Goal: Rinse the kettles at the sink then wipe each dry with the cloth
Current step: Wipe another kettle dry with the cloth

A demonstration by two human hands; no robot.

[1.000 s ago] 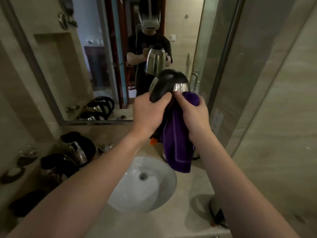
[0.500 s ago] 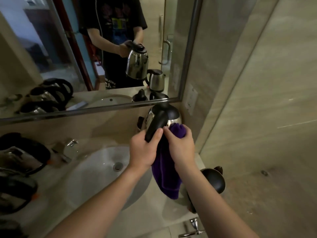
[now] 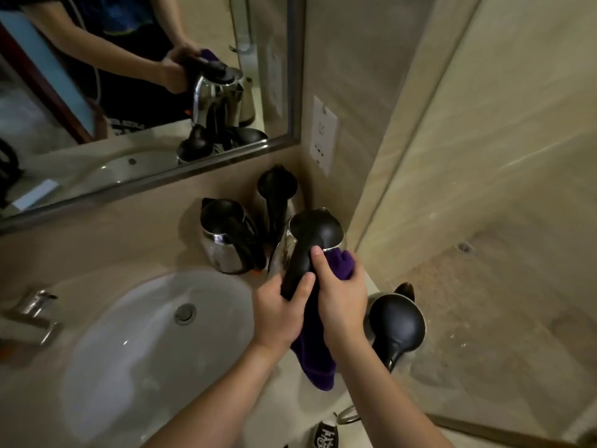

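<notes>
4 kettles show on my feed, all steel with black lids and handles. The one being worked on, the held kettle (image 3: 315, 236), hangs over the right part of the tabletop (image 3: 200, 425), just right of the white sink (image 3: 135, 344). My left hand (image 3: 277, 313) grips its black handle, fingers curled round the lower part with the thumb laid along the front. My right hand (image 3: 342, 302) pinches the purple cloth (image 3: 315, 360) against the kettle's right side; its thumb points up onto the handle and the other fingers are pressed together over the bunched fabric. The rest of the cloth hangs down below both hands.

Behind the held kettle, 2 more stand in the corner under the mirror (image 3: 145, 92): the left corner kettle (image 3: 226, 240) and, just beside it and closer to the wall, the back corner kettle (image 3: 277, 195). The near kettle (image 3: 397, 321) sits at the right edge of the tabletop, just right of my right wrist.

The faucet (image 3: 35, 310) stands at the left of the sink. A white outlet plate (image 3: 324, 134) is on the side wall right of the mirror. A dark shoe (image 3: 326, 434) shows at the bottom edge.
</notes>
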